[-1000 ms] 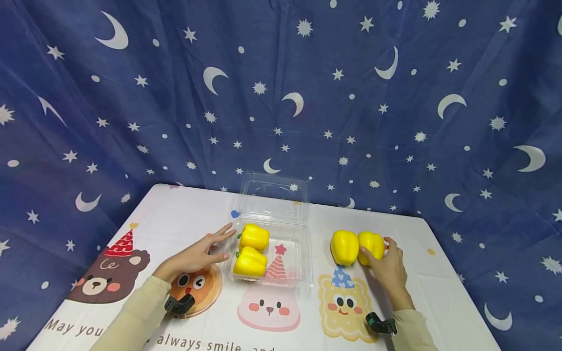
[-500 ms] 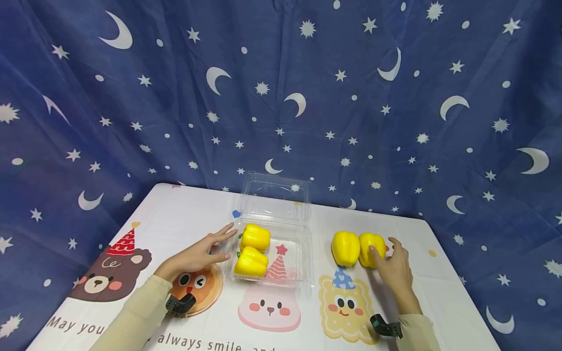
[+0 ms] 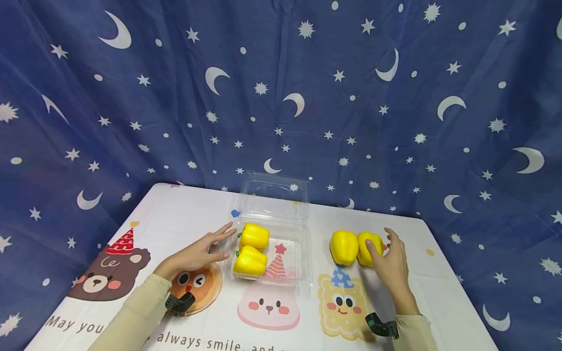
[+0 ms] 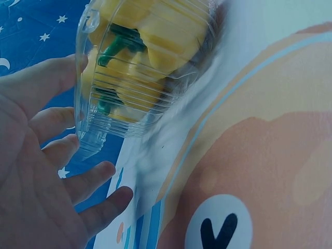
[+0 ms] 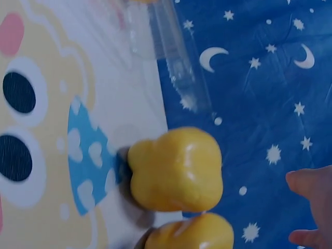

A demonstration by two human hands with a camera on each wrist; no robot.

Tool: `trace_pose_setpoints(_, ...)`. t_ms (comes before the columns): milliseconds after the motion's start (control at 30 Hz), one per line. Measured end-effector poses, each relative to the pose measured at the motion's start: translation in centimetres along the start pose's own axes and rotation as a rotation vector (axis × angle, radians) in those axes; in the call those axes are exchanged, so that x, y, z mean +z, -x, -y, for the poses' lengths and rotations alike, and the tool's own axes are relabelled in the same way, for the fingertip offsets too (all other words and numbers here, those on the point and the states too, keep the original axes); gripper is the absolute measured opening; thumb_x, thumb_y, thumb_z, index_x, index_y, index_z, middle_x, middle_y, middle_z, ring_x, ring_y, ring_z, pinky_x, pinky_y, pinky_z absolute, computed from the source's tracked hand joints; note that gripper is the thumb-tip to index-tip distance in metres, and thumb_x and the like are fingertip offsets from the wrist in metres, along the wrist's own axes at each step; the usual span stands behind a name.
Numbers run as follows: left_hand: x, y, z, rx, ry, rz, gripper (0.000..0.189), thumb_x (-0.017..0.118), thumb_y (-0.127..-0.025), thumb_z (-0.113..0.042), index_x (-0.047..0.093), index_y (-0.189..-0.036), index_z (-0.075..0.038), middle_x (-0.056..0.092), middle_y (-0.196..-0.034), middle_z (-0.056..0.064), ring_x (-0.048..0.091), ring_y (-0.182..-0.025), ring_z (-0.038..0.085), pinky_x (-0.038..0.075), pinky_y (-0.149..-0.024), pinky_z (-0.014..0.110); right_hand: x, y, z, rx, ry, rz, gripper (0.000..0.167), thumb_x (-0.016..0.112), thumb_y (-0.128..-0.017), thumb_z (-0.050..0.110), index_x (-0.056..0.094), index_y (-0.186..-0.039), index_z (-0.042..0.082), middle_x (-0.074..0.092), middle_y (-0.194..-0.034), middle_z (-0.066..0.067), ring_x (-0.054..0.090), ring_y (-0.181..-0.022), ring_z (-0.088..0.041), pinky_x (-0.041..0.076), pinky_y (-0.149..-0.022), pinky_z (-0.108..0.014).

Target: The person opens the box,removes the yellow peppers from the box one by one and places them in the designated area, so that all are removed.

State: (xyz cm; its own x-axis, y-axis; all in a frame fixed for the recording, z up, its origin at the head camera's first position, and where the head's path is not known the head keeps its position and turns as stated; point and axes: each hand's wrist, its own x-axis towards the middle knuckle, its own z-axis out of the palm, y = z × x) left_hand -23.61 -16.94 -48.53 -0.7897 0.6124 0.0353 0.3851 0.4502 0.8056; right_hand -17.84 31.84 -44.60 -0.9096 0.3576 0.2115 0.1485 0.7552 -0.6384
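My left hand [image 3: 199,251] lies beside the clear plastic clamshell box [image 3: 294,251], fingers extended. Close up in the left wrist view, the thumb and fingertips are right at the box's rim [image 4: 81,88]. Inside, at the left, two yellow bell peppers [image 3: 254,237] [image 3: 250,262] with green stems lie one behind the other. My right hand [image 3: 391,265] is spread at a yellow bell pepper [image 3: 364,243], its thumb overlapping it in the head view. Another yellow bell pepper [image 3: 344,247] stands close against that one. In the right wrist view, the fingers [image 5: 311,187] appear apart from both.
The box's lid [image 3: 274,197] is raised at the back. A white tablecloth [image 3: 184,209] with printed cartoon figures covers the table. Behind it hangs a blue curtain [image 3: 246,107] with moons and stars.
My right hand has let go of the right-hand pepper; its fingers have straightened and spread away from it. My left hand has stayed at the box.
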Motion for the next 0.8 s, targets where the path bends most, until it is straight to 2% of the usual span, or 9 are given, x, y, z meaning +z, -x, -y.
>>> trace_pose_setpoints(100, 0.0, 0.1, 0.1, 0.002, 0.004, 0.004, 0.068, 0.064, -0.099, -0.019, 0.032, -0.157, -0.002, 0.010, -0.171, 0.018, 0.011, -0.155, 0.050, 0.024, -0.119, 0.069, 0.1, 0.4, 0.8, -0.027, -0.026, -0.010, 0.067, 0.064, -0.098, 0.030, 0.037, -0.152, 0.003, 0.044, -0.145, -0.031, 0.048, -0.127, -0.047, 0.043, -0.101, -0.063)
trace_pose_setpoints(233, 0.0, 0.2, 0.1, 0.003, 0.002, -0.002, 0.068, 0.064, -0.099, -0.020, 0.033, -0.157, -0.002, 0.011, -0.171, 0.018, 0.011, -0.155, 0.050, 0.012, -0.121, 0.072, 0.3, 0.9, 1.7, -0.056, -0.046, -0.006, 0.064, 0.064, -0.098, 0.029, 0.039, -0.151, 0.003, 0.045, -0.145, -0.030, 0.048, -0.128, -0.047, 0.043, -0.104, -0.064)
trace_pose_setpoints(400, 0.0, 0.2, 0.1, 0.001, -0.001, -0.007, 0.068, 0.065, -0.099, -0.021, 0.033, -0.157, -0.003, 0.012, -0.171, 0.018, 0.011, -0.155, 0.049, 0.012, -0.121, 0.072, 0.9, 1.3, 2.4, -0.085, -0.057, 0.027, 0.062, 0.064, -0.098, 0.029, 0.041, -0.150, 0.005, 0.046, -0.145, -0.028, 0.048, -0.128, -0.045, 0.045, -0.102, -0.062)
trace_pose_setpoints(500, 0.1, 0.2, 0.1, -0.002, 0.001, -0.003, 0.068, 0.065, -0.099, -0.020, 0.033, -0.157, -0.002, 0.011, -0.171, 0.018, 0.011, -0.155, 0.049, 0.008, -0.121, 0.072, 1.2, 1.5, 2.9, -0.096, -0.068, 0.049, 0.061, 0.064, -0.098, 0.028, 0.042, -0.149, 0.005, 0.046, -0.146, -0.027, 0.048, -0.129, -0.044, 0.045, -0.103, -0.062)
trace_pose_setpoints(567, 0.1, 0.2, 0.0, -0.006, 0.003, -0.003, 0.068, 0.065, -0.099, -0.020, 0.033, -0.157, -0.002, 0.011, -0.171, 0.018, 0.010, -0.155, 0.049, 0.002, -0.120, 0.074, 1.3, 1.7, 3.2, -0.098, -0.079, 0.063, 0.060, 0.064, -0.098, 0.027, 0.043, -0.149, 0.005, 0.046, -0.146, -0.026, 0.047, -0.129, -0.044, 0.044, -0.104, -0.062)
trace_pose_setpoints(800, 0.1, 0.1, -0.2, 0.002, 0.002, -0.011, 0.067, 0.064, -0.099, -0.018, 0.034, -0.156, -0.001, 0.012, -0.170, 0.020, 0.010, -0.155, 0.050, 0.001, -0.118, 0.077, 2.0, 2.1, 4.1, -0.115, -0.087, 0.108, 0.057, 0.066, -0.098, 0.028, 0.046, -0.147, 0.007, 0.050, -0.144, -0.023, 0.049, -0.128, -0.041, 0.047, -0.105, -0.057)
